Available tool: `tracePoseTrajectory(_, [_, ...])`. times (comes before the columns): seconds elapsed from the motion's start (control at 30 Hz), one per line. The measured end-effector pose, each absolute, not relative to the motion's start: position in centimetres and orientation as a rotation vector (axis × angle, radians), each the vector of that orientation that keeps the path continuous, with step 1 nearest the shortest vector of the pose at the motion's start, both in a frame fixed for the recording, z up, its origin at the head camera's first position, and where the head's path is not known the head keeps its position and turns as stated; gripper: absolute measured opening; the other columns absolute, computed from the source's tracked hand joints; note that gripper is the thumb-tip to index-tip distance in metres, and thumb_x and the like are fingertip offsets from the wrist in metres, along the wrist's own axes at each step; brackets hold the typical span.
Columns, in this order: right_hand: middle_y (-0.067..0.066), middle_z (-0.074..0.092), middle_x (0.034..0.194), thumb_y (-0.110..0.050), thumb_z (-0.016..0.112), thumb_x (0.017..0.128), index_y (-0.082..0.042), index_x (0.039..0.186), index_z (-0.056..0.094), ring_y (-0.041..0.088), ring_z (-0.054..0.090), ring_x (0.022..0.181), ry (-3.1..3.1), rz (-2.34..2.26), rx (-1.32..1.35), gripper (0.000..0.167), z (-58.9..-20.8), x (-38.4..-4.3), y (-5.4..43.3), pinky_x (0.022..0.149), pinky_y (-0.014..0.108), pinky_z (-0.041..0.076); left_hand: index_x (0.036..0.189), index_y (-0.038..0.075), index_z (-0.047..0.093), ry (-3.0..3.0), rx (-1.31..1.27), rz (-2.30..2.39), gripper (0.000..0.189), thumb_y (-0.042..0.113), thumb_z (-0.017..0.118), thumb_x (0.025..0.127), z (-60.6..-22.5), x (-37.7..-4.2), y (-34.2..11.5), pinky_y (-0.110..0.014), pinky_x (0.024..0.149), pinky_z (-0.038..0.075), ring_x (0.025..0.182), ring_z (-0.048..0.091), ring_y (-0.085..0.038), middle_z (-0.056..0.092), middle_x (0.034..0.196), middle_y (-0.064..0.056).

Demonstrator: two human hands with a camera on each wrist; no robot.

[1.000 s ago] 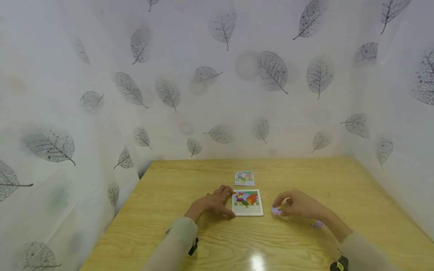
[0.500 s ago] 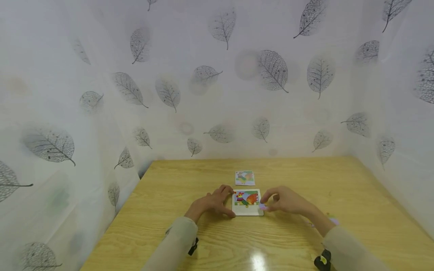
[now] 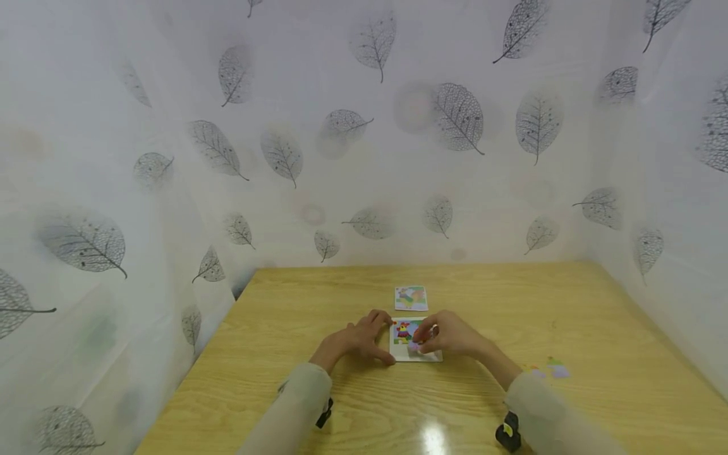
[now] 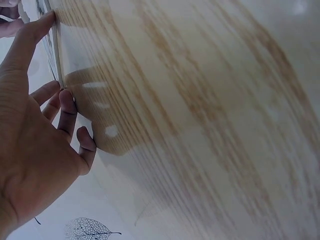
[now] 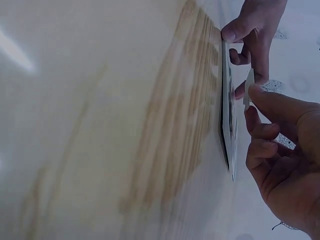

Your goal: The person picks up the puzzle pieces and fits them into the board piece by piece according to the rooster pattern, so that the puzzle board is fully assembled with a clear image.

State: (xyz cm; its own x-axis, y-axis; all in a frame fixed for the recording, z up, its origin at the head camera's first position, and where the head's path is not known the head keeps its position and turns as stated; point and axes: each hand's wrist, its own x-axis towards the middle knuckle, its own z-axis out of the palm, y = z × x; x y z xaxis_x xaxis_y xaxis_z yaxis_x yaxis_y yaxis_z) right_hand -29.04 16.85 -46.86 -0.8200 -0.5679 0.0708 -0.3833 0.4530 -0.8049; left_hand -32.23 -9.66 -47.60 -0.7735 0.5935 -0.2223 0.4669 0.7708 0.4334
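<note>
1. Surface: light wood-grain table (image 3: 296, 297), glossy, w/ a bright glare spot (image 3: 432, 437) at the near edge.
2. Room: whitish leaf-print curtain (image 3: 364, 183) behind the table & down both sides; grey skeleton leaves, faint pale blotches.
3. On table, approx. centre: white-rimmed puzzle tray (image 3: 400, 356), rooster pic partly filled in at the far side, near strip pale. Ref. card (image 3: 411, 298) w/ the same bird, faded, lies just beyond it. Two loose puzzle pieces (image 3: 558, 368), lilac w/ other colours, lie to the right, near the R forearm.
4. L hand (image 3: 363, 339): thumb & fingers spread wide, tips touching the tray's left edge, thumb at the near corner.
5. R hand (image 3: 455, 335): thumb & index pinch a lilac puzzle piece (image 3: 414, 347); other fingers curled in. R wrist view: piece is tilted, just off the tray face; head view: over the near strip, approx. mid-width.
6. Both arms: pale sleeves (image 3: 307, 392), black wrist gear (image 3: 508, 432).
7. Vs. 0.5 s ago: R hand & piece moved left from the tray's right edge to over it; R hand now hides the rooster's tail. Loose pieces, partly behind the R arm then, now show better. L hand, tray & card: same spots.
</note>
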Motion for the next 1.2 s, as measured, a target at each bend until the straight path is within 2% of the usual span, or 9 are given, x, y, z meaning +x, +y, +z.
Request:
tracePoseTrajectory(0.23, [0.004, 0.076, 0.091, -0.008, 0.084, 0.086, -0.003, 0.097, 0.079, 0.012, 0.06, 0.079, 2.545, -1.25, -0.891, 0.013, -47.6, -29.6, 15.4, 0.071, 0.024, 0.051, 0.147, 0.019, 0.041, 2.621, 0.815, 0.516, 0.079, 0.05, 0.081, 0.086, -47.5, -32.1, -9.6, -0.073, 0.114, 0.029, 0.15, 0.033, -0.032, 0.032, 0.158, -0.006])
tracePoseTrajectory(0.4, [0.005, 0.076, 0.092, -0.008, 0.085, 0.085, -0.003, 0.096, 0.08, 0.014, 0.055, 0.078, 2.541, -1.25, -0.877, 0.013, -47.4, -29.5, 14.5, 0.07, 0.025, 0.047, 0.147, 0.018, 0.04, 2.616, 0.824, 0.522, 0.078, 0.049, 0.081, 0.087, -47.5, -32.1, -9.7, -0.074, 0.114, 0.027, 0.15, 0.033, -0.033, 0.032, 0.159, -0.007])
tracePoseTrajectory(0.63, [0.003, 0.078, 0.096, -0.01, 0.085, 0.086, -0.005, 0.094, 0.08, 0.016, 0.065, 0.09, 2.566, -1.23, -0.848, 0.011, -47.5, -29.6, 13.6, 0.081, 0.031, 0.054, 0.146, 0.019, 0.04, 2.617, 0.825, 0.521, 0.078, 0.049, 0.081, 0.088, -47.5, -32.1, -9.8, -0.07, 0.113, 0.03, 0.15, 0.033, -0.031, 0.032, 0.159, -0.006])
tracePoseTrajectory(0.83, [0.005, 0.077, 0.093, -0.006, 0.086, 0.083, -0.004, 0.092, 0.079, 0.019, 0.068, 0.089, 2.613, -1.214, -0.894, 0.011, -47.8, -29.6, 13.1, 0.08, 0.033, 0.057, 0.147, 0.018, 0.039, 2.614, 0.828, 0.522, 0.079, 0.049, 0.081, 0.088, -47.6, -32.2, -9.8, -0.071, 0.114, 0.029, 0.15, 0.033, -0.031, 0.032, 0.158, -0.006])
tracePoseTrajectory(1.2, [0.003, 0.074, 0.095, -0.004, 0.087, 0.08, -0.006, 0.091, 0.079, 0.02, 0.064, 0.092, 2.663, -1.176, -0.881, 0.014, -48.2, -29.3, 12.7, 0.083, 0.04, 0.057, 0.147, 0.018, 0.039, 2.611, 0.821, 0.52, 0.079, 0.049, 0.081, 0.087, -47.5, -32.2, -9.9, -0.069, 0.114, 0.029, 0.15, 0.032, -0.031, 0.031, 0.159, -0.006])
